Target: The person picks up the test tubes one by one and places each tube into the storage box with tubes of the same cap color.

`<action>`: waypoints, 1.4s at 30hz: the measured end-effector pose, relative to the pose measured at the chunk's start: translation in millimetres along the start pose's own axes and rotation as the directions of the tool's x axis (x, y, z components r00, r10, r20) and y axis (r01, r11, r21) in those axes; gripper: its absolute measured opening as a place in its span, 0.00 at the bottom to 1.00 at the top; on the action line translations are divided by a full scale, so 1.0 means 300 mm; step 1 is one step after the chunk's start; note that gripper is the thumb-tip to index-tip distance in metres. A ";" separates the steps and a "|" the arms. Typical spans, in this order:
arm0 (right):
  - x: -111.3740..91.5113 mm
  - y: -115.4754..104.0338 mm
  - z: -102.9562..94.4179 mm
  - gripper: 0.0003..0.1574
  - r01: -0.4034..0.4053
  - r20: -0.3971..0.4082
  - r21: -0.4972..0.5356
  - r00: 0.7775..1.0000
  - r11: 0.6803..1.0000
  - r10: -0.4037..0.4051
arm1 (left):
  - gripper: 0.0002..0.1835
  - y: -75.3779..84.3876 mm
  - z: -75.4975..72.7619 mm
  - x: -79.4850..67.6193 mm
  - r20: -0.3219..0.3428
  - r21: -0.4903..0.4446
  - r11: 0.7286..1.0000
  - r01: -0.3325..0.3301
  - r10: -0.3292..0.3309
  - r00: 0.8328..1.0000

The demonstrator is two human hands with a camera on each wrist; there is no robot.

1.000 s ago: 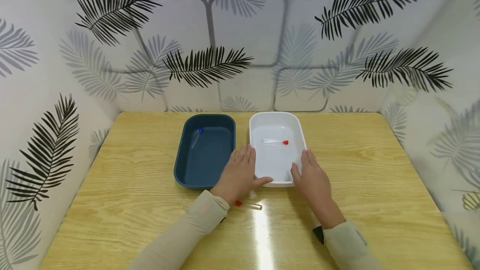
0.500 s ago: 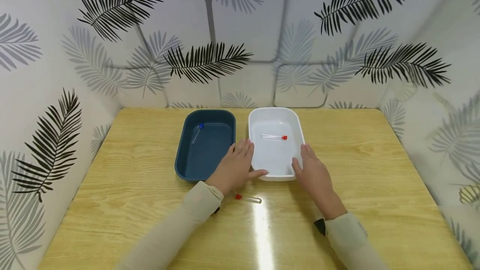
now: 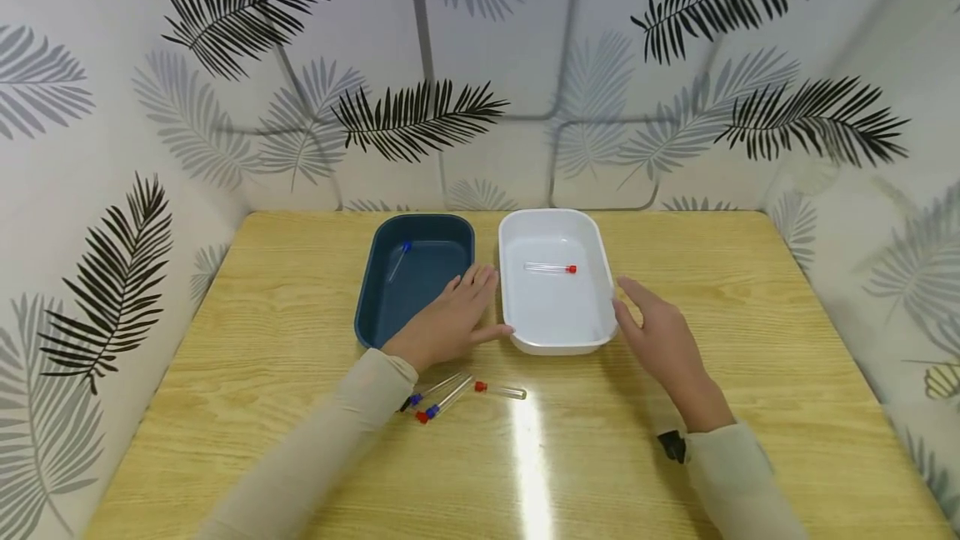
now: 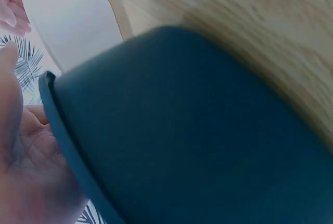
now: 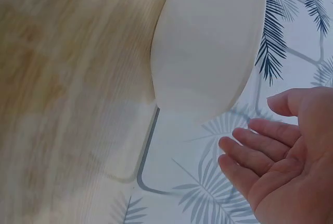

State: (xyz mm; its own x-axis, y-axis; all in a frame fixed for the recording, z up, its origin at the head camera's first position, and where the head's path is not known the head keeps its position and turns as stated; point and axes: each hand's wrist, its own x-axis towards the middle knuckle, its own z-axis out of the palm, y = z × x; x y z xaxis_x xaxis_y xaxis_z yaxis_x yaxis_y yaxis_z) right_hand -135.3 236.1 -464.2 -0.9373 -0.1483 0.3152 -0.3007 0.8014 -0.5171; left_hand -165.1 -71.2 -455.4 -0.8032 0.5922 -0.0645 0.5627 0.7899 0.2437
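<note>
My left hand (image 3: 448,317) lies over the right rim of the dark blue tray (image 3: 363,315), fingers extended, its thumb pointing toward the near left corner of the white tray (image 3: 558,349). In the left wrist view its palm (image 4: 44,174) shows beside the blue tray's rim. To the right of the white tray is my right hand (image 3: 666,346), thumb and fingers spread and holding nothing; the right wrist view shows its palm (image 5: 283,169) apart from the tray wall. A red-capped test tube (image 3: 550,268) lies in the white tray, a blue-capped test tube (image 3: 400,261) in the blue one.
On the wooden table (image 3: 600,457), in front of the trays, lies another red-capped tube (image 3: 501,391). Several more tubes with blue and red caps (image 3: 442,398) lie beside my left forearm. A leaf-patterned wall (image 3: 525,90) stands behind the table.
My left hand has moved left, off the white tray's edge and over the blue tray's rim, exposing more tubes beside the forearm. The right hand has drawn away rightward from the white tray.
</note>
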 end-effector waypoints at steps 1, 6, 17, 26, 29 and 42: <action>-0.005 0.002 -0.003 0.26 0.013 -0.013 -0.002 1.000 1.000 -0.013 | 0.49 -0.004 -0.005 -0.003 -0.006 -0.006 1.000 0.001 -0.001 1.000; -0.024 0.003 -0.011 0.22 0.049 -0.065 -0.009 0.997 0.999 -0.049 | 0.47 -0.034 -0.017 -0.022 -0.046 -0.021 1.000 0.005 -0.006 0.999; -0.046 -0.028 -0.007 0.19 0.055 -0.040 0.015 0.998 0.998 -0.054 | 0.49 -0.102 -0.011 -0.090 -0.062 0.027 0.998 0.053 -0.051 0.997; -0.059 -0.091 0.042 0.17 0.139 -0.013 0.051 0.990 0.989 -0.139 | 0.49 -0.117 0.011 -0.137 -0.094 0.016 0.997 0.078 -0.077 0.993; -0.064 -0.109 0.056 0.17 0.151 0.008 0.054 0.988 0.987 -0.151 | 0.49 -0.133 0.014 -0.161 -0.107 0.022 0.995 0.099 -0.096 0.990; -0.078 -0.166 0.116 0.14 0.302 -0.027 0.089 0.953 0.949 -0.301 | 0.50 -0.160 0.015 -0.205 -0.102 0.005 0.991 0.131 -0.130 0.986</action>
State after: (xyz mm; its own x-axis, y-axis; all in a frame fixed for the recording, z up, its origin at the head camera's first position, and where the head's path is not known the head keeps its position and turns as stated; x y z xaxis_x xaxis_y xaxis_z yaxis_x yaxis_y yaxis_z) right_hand -104.4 179.4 -473.6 -0.7985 -0.3666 0.4774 -0.5840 0.6641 -0.4669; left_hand -142.0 -144.9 -467.5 -0.8852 0.4652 0.0037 0.4537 0.8615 0.2281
